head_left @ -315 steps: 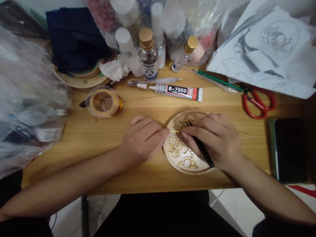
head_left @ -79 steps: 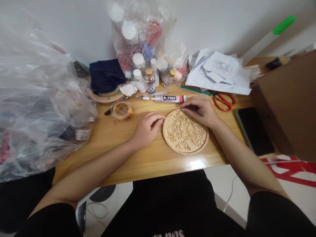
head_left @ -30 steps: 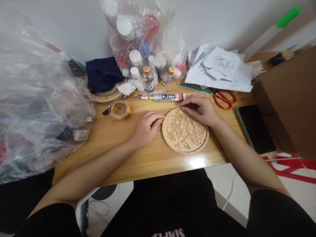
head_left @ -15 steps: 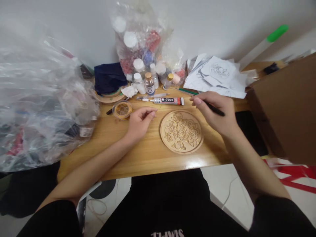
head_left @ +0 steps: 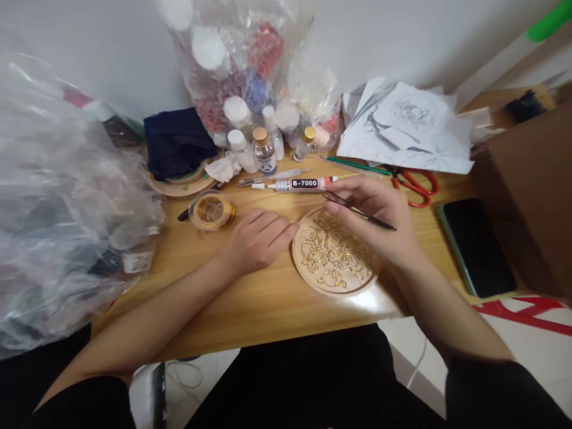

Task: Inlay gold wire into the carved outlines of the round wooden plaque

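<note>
A round wooden disc (head_left: 333,280) with a gold wire flower pattern lies flat on the wooden table (head_left: 268,298). My left hand (head_left: 257,241) rests on the table with curled fingers touching the disc's left rim. Whether it pinches any wire is unclear. My right hand (head_left: 379,217) hovers over the disc's upper right part, pinching a thin black tool (head_left: 364,213) that points left. A B-7000 glue tube (head_left: 304,184) lies just behind the disc. A spool of gold wire (head_left: 211,211) sits to the left of my left hand.
Small bottles (head_left: 263,149) and a bag of beads (head_left: 250,71) stand at the back. Red scissors (head_left: 417,185), sketch papers (head_left: 411,128), a dark phone (head_left: 476,244) and a cardboard box (head_left: 531,179) are on the right. A big plastic bag (head_left: 62,220) fills the left.
My right hand came back down from above the table to over the disc with the tool. My left hand moved right to the disc's rim again. The camera tilted a little closer.
</note>
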The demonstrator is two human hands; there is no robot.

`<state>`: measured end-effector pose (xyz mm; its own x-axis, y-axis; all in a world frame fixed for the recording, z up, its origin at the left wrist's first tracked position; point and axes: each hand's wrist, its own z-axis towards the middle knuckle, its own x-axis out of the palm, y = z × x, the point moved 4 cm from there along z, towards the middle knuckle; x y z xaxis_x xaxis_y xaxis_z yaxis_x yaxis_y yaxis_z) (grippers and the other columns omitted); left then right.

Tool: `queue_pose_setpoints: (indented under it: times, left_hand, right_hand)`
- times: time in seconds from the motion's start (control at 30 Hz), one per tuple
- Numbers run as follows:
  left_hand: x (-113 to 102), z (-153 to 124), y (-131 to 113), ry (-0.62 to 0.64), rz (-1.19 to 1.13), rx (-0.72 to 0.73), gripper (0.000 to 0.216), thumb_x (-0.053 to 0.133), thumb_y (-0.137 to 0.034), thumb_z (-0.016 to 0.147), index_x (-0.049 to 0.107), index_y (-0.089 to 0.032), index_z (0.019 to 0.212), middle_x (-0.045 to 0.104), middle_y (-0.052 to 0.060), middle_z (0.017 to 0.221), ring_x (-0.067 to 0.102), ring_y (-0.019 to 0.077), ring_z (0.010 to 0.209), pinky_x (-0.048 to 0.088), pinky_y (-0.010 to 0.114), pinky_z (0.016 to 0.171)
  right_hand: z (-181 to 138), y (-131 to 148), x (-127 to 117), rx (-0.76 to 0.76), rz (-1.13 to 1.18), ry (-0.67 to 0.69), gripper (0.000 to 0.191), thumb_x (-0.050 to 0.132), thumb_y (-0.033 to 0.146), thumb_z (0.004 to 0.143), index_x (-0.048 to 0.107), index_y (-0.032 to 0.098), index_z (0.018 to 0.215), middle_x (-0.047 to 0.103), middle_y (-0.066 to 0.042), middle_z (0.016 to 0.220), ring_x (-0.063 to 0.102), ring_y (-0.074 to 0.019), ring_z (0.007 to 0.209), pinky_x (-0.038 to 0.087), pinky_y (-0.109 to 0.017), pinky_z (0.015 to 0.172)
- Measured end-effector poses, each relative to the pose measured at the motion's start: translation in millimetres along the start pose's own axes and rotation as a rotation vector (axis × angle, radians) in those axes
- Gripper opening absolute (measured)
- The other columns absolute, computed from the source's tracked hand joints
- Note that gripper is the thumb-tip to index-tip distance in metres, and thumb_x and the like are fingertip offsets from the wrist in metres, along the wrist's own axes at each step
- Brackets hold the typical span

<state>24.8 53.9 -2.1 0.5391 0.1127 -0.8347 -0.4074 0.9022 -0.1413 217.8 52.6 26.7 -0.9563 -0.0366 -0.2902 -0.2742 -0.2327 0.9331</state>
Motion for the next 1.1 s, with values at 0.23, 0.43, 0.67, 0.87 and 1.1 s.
queue_pose_setpoints:
  times: [0.23,0.43,0.67,0.87,1.1]
  left_hand:
    - [1.8,-1.9,-1.4,0.041,0.108,0.084,0.015,0.049,-0.016,0.096,0.063,-0.023,0.094,0.069,-0.001,0.082,0.061,0.0147,0.074,0.043,0.029,0.065]
    - [0.6,-1.8,-5.0,0.005,0.113,0.149,0.009,0.053,-0.014,0.095,0.061,-0.013,0.099,0.069,0.001,0.079,0.060,0.0142,0.069,0.047,0.029,0.064]
    - [0.7,-0.1,-6.1,0.048,0.078,0.160,0.009,0.056,-0.010,0.093,0.061,-0.008,0.100,0.070,0.003,0.080,0.061,0.0144,0.070,0.048,0.029,0.063]
    - [0.0,0.7,-6.6,0.079,0.081,0.163,0.010,0.054,-0.010,0.094,0.061,-0.009,0.100,0.069,0.003,0.081,0.061,0.0146,0.071,0.047,0.029,0.063]
    - [-0.1,0.8,-6.1,0.064,0.086,0.153,0.011,0.057,-0.009,0.092,0.063,-0.007,0.100,0.069,0.004,0.080,0.060,0.0154,0.070,0.047,0.030,0.064]
  right_hand:
    - [-6.3,-9.9,2.0,0.113,0.033,-0.031,0.021,0.071,0.019,0.081,0.069,0.025,0.101,0.073,-0.003,0.092,0.070,-0.0182,0.085,0.060,-0.032,0.073]
    - [-10.1,-7.9,0.8,0.123,-0.017,-0.037,0.026,0.072,0.016,0.079,0.068,0.023,0.104,0.074,-0.003,0.094,0.072,-0.0176,0.087,0.061,-0.029,0.074]
    - [-10.9,4.3,-1.6,0.120,-0.035,-0.107,0.027,0.073,0.013,0.078,0.070,0.022,0.103,0.075,-0.002,0.096,0.073,-0.0170,0.088,0.061,-0.027,0.078]
    - [-23.9,26.6,-8.8,0.172,-0.059,-0.137,0.039,0.072,0.009,0.077,0.067,0.024,0.113,0.074,-0.003,0.105,0.072,-0.0199,0.094,0.061,-0.032,0.089]
    - [-35.7,4.3,-4.1,0.123,-0.242,-0.018,0.028,0.075,0.013,0.075,0.072,0.025,0.100,0.076,0.001,0.095,0.072,-0.0153,0.084,0.061,-0.026,0.075]
